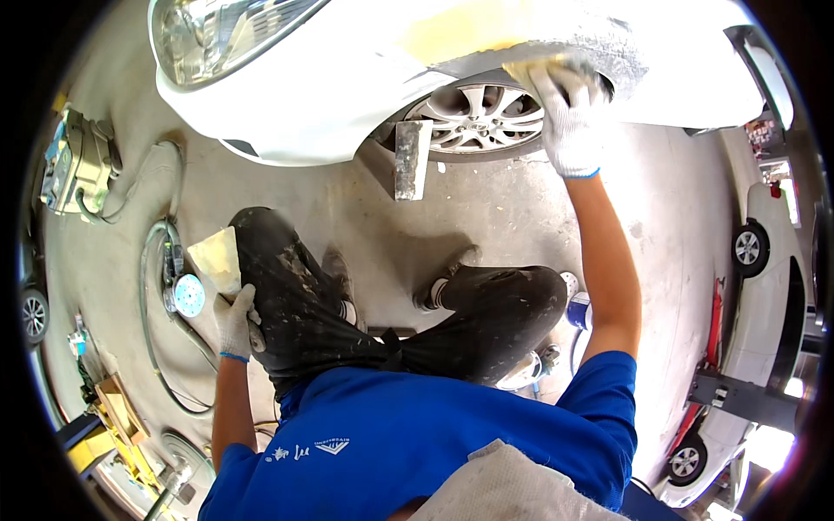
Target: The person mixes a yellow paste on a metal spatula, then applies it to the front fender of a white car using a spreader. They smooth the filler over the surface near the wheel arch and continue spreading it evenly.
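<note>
My right hand [571, 122], in a white knit glove, is closed over a yellowish piece of sandpaper [532, 68]. Its fingers press this against the wheel arch of a white car. Around there the fender [478, 30] shows a yellow filler patch and dull grey, sanded areas. Down by my left knee, my gloved left hand [236, 321] grips the lower end of a pale yellow sandpaper sheet [217, 260], which stands up beside my thigh. Below the arch is the silver-spoked wheel [478, 120], with a long grey-white block [413, 161] in front of it.
At the left a hose [146, 295] curls round a sander with a light-blue perforated disc [188, 295]. A beige machine [82, 165] stands farther off. By my right knee are a blue-and-white can [579, 310] and a perforated disc [569, 284]. Another white car [756, 321] is at right.
</note>
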The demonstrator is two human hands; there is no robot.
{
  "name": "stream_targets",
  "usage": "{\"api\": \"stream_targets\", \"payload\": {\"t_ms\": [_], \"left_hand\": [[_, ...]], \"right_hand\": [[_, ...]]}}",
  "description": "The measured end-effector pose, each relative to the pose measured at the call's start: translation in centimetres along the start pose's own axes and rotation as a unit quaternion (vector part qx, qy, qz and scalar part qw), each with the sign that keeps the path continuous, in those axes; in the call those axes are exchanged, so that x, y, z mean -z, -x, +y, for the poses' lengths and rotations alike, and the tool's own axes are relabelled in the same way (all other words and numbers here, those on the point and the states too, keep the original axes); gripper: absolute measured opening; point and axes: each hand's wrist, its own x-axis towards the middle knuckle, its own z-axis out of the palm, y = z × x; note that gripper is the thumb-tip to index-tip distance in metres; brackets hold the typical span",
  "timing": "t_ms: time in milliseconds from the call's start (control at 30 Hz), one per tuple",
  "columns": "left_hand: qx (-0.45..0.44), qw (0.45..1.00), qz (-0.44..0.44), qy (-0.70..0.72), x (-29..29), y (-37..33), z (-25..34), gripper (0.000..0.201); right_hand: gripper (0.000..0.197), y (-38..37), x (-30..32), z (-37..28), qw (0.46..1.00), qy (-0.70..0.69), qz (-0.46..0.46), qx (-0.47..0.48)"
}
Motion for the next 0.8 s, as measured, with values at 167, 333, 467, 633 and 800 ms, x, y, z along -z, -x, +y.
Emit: {"api": "stream_targets", "payload": {"t_ms": [167, 333, 467, 633, 800], "left_hand": [[-0.05, 0.999, 0.012, -0.009, -1.4, -0.5, 0.0, 0.026], [0.013, 0.998, 0.033, -0.046, -3.1, 3.0, 3.7, 0.027], [-0.166, 0.984, -0.058, 0.006, -6.5, 2.1, 3.6, 0.029], [-0.238, 0.939, -0.247, -0.029, -16.3, 6.2, 12.9, 0.026], [-0.369, 0.858, -0.342, -0.103, -21.0, 10.2, 15.6, 0.038]], "right_hand": [[0.059, -1.4, -3.7, 2.0, 0.998, -0.012, 0.06, 0.031], [0.05, 5.0, -2.4, 0.4, 0.988, -0.082, -0.13, 0.001], [0.029, 6.8, 1.5, -1.8, 0.863, -0.35, 0.01, -0.364], [0.042, -0.4, 13.8, -8.6, 0.632, -0.591, 0.137, -0.482], [0.031, -1.1, 19.3, -13.1, 0.671, -0.666, 0.098, -0.31]]}}
